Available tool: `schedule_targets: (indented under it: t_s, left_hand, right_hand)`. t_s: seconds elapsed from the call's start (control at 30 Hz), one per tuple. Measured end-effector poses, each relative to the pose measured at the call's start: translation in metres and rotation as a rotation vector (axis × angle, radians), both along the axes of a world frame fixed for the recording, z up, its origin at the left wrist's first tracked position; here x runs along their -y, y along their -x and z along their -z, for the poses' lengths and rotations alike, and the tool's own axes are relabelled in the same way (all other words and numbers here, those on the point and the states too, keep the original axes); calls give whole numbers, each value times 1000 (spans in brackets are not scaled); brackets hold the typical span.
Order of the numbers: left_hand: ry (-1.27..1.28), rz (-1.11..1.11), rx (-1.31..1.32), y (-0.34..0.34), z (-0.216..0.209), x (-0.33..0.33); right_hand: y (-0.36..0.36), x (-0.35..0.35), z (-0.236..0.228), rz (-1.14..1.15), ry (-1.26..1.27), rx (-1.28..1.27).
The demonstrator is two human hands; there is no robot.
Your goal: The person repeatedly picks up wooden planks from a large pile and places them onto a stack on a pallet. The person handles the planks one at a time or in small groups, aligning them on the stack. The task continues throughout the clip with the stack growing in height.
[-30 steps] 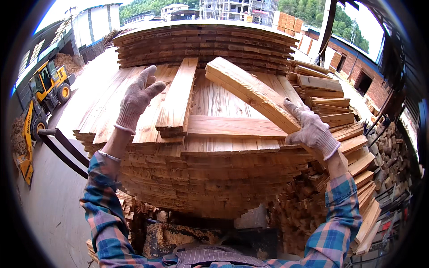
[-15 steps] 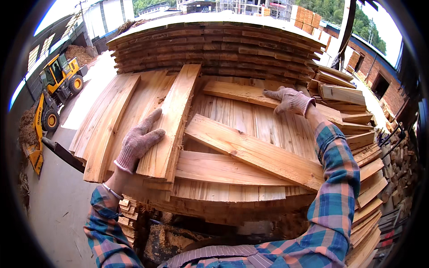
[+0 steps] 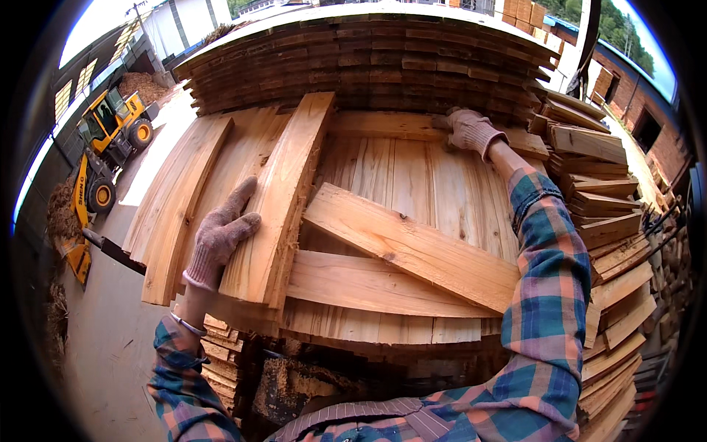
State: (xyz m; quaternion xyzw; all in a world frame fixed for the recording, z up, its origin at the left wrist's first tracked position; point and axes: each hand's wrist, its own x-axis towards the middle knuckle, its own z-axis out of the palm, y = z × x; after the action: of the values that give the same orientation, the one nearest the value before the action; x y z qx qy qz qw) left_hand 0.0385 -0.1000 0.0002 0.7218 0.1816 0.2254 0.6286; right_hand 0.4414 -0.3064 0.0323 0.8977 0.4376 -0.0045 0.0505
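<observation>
My left hand (image 3: 215, 239), in a knitted work glove, lies open with thumb and fingers apart. It rests against the left side of a long wooden plank (image 3: 283, 195), which tops a small pile. My gloved right hand (image 3: 473, 131) is closed over another plank (image 3: 390, 125) at the far side, against the tall stack; its fingertips are partly blurred. Between my arms, a slanting plank (image 3: 412, 247) crosses a lower plank (image 3: 368, 283) near the front. Beneath them is a layer of boards (image 3: 394, 177) side by side.
A tall board stack (image 3: 368, 62) rises behind the work surface. More planks (image 3: 600, 188) are piled along the right. At left, a yellow wheel loader (image 3: 110, 125) stands on the concrete ground. Beyond the right pile is a brick building (image 3: 637, 103).
My right hand and the far plank have moved away from me, and the plank now lies straighter along the tall stack. My left hand stays beside its pile. The view has shifted slightly.
</observation>
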Motion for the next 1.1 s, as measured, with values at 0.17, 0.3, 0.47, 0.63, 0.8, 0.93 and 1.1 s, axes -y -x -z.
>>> schedule_targets:
  t_s: [0.17, 0.3, 0.47, 0.63, 0.8, 0.93, 1.1]
  left_hand:
    - [-54, -11, -40, -1, -6, 3]
    - [-167, -26, -27, 11, 14, -22]
    - [-181, 84, -64, 31, -28, -21]
    - [-798, -238, -397, 69, -64, -95]
    - [-920, -253, -957, 46, -43, -124]
    - [-771, -304, -953, 57, -55, -121]
    - [-810, -339, -913, 74, -52, -140]
  right_hand:
    - [91, 54, -15, -251, -267, -545]
    - [208, 92, -6, -338, 208, -239]
    - [202, 119, -8, -35, -125, -205]
    - [162, 133, -43, 287, -263, -53]
    - [157, 79, -6, 565, 253, 244]
    - [209, -16, -35, 182, -321, -102]
    - [320, -180, -27, 238, -113, -125]
